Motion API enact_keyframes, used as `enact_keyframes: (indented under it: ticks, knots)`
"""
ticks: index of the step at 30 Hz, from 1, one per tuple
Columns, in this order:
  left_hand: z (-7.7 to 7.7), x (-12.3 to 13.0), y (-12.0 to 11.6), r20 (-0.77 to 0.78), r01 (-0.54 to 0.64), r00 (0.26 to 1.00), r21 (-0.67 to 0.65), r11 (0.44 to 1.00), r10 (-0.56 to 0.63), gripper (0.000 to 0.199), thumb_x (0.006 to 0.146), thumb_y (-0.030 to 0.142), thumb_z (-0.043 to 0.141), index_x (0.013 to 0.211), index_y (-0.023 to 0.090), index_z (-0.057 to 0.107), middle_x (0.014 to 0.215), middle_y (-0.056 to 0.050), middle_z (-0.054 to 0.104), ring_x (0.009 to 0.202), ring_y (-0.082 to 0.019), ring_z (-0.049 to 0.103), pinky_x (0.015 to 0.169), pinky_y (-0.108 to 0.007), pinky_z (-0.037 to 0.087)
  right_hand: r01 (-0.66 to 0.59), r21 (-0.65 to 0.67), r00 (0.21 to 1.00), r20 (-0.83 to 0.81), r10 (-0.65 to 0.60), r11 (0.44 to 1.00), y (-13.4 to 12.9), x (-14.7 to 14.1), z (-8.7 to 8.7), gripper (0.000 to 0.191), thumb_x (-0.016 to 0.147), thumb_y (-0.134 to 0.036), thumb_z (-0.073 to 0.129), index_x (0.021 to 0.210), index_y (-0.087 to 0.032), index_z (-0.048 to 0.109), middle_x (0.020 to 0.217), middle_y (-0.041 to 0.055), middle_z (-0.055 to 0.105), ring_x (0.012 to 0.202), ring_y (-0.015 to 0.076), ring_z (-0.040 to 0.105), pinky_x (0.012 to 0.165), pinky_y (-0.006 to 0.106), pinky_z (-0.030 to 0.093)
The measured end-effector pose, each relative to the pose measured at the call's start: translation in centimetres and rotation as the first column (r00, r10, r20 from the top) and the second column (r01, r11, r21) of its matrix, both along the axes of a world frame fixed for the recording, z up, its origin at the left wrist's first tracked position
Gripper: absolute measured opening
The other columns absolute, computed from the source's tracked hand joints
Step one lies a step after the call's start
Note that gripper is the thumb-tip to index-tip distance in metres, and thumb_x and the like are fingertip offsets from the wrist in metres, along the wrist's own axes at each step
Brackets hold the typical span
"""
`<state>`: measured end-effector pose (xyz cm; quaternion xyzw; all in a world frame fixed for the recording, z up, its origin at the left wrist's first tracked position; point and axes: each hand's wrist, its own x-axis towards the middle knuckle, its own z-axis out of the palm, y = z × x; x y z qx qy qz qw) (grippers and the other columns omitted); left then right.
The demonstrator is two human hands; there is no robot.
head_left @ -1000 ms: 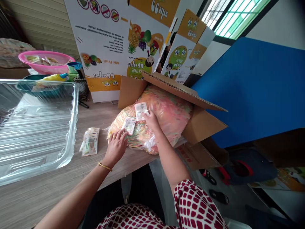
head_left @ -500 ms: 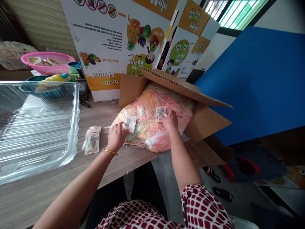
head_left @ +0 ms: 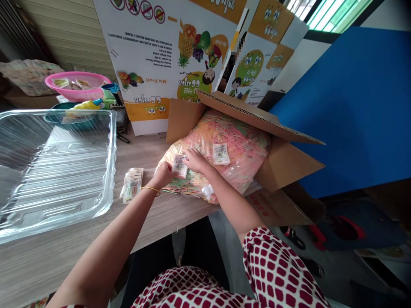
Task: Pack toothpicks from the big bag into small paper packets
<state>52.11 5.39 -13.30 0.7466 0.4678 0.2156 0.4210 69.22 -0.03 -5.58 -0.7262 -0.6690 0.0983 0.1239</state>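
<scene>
A large clear plastic bag (head_left: 236, 132) full of thin, pink, orange and green sticks bulges out of an open cardboard box lying on its side. On the bag, a small printed packet (head_left: 180, 167) is between my two hands. My left hand (head_left: 164, 174) pinches its left edge, fingers curled. My right hand (head_left: 197, 161) reaches across to the packet's upper right corner, thumb and fingers closing on it. A second small packet (head_left: 221, 154) lies flat on the bag to the right, untouched. Left of my left hand, several similar packets (head_left: 132, 185) lie in an overlapping pile on the table.
A clear plastic tray (head_left: 111, 171) stands on the table (head_left: 144, 229) at left. Behind it are a pink basket (head_left: 77, 92) and a teal bowl (head_left: 53, 116). Printed cartons (head_left: 144, 55) stand at the back. The box's flaps (head_left: 289, 164) spread rightward, near a blue panel (head_left: 353, 107).
My right hand has left the right-hand packet lying on the bag and moved left to the packet at my left hand. The view has shifted slightly.
</scene>
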Motion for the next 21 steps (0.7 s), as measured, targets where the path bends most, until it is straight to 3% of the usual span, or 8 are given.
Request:
enact_keyframes:
  ticks: [4,7,10,12,15,18,21]
  knots:
    - [-0.8,-0.4,-1.2,-0.007,0.002,1.000,0.112,0.994,-0.001,0.027,0.077,0.027,0.072,0.087,0.021,0.047,0.082,-0.001,0.059,0.074,-0.017,0.053,0.069,-0.029,0.038,-0.014,-0.185,0.999,-0.054,0.004,0.983,1.3,0.4,0.5,0.017,0.084,-0.020,0.058,0.100,-0.017,0.064,0.108,0.0097,0.070,0.098,0.0243,0.061,0.082,0.030,0.046]
    - [-1.6,-0.5,-1.9,0.005,-0.013,1.000,0.217,0.976,0.012,0.027,0.080,0.028,0.072,0.095,0.020,0.051,0.088,-0.003,0.063,0.080,-0.020,0.058,0.075,-0.032,0.042,-0.061,-0.200,0.993,-0.115,0.038,0.978,1.0,0.4,0.8,0.003,0.084,-0.018,0.058,0.085,-0.017,0.061,0.097,0.0062,0.070,0.087,0.0191,0.060,0.072,0.026,0.042]
    - [-1.8,-0.5,-2.5,0.062,-0.046,0.998,0.353,0.935,0.026,0.039,0.085,0.031,0.072,0.117,0.016,0.054,0.102,-0.009,0.066,0.095,-0.025,0.061,0.088,-0.039,0.046,-0.052,-0.141,0.953,-0.304,0.006,0.989,0.4,1.4,1.3,0.006,0.088,-0.017,0.057,0.092,-0.016,0.061,0.098,0.0040,0.071,0.085,0.0164,0.061,0.070,0.023,0.043]
    - [-1.4,-0.5,-2.9,0.097,-0.074,0.995,0.465,0.882,0.032,0.046,0.090,0.034,0.067,0.128,0.014,0.051,0.112,-0.013,0.066,0.103,-0.028,0.061,0.096,-0.044,0.046,0.020,-0.092,0.889,-0.453,-0.060,0.996,0.3,3.2,2.0,0.013,0.092,-0.019,0.055,0.102,-0.017,0.062,0.101,0.0038,0.072,0.084,0.0158,0.064,0.069,0.022,0.046]
    - [-0.1,-0.2,-3.4,0.109,-0.089,0.994,0.592,0.801,0.031,0.038,0.098,0.035,0.056,0.129,0.013,0.054,0.120,-0.015,0.064,0.112,-0.030,0.058,0.101,-0.047,0.046,0.158,0.003,0.800,-0.587,-0.126,0.988,0.9,7.3,3.5,0.019,0.094,-0.020,0.056,0.112,-0.018,0.062,0.100,0.0039,0.073,0.080,0.0152,0.066,0.070,0.023,0.051]
    - [1.3,0.7,-3.9,0.096,-0.001,0.991,0.679,0.734,-0.088,0.034,0.103,0.028,0.045,0.132,0.015,0.055,0.131,-0.015,0.061,0.126,-0.028,0.053,0.109,-0.046,0.043,0.160,-0.035,0.788,-0.598,-0.149,0.986,2.0,10.4,4.2,0.019,0.090,-0.018,0.065,0.109,-0.016,0.066,0.093,0.0033,0.074,0.078,0.0154,0.067,0.073,0.024,0.053]
    - [1.7,2.3,-4.4,-0.020,0.195,0.964,0.730,0.655,-0.264,0.043,0.104,0.027,0.040,0.145,0.014,0.047,0.154,-0.014,0.047,0.148,-0.027,0.036,0.122,-0.046,0.031,0.094,-0.131,0.869,-0.473,-0.145,0.987,3.1,10.9,3.6,0.016,0.087,-0.012,0.067,0.103,-0.015,0.070,0.090,0.0029,0.075,0.079,0.0161,0.067,0.075,0.023,0.052]
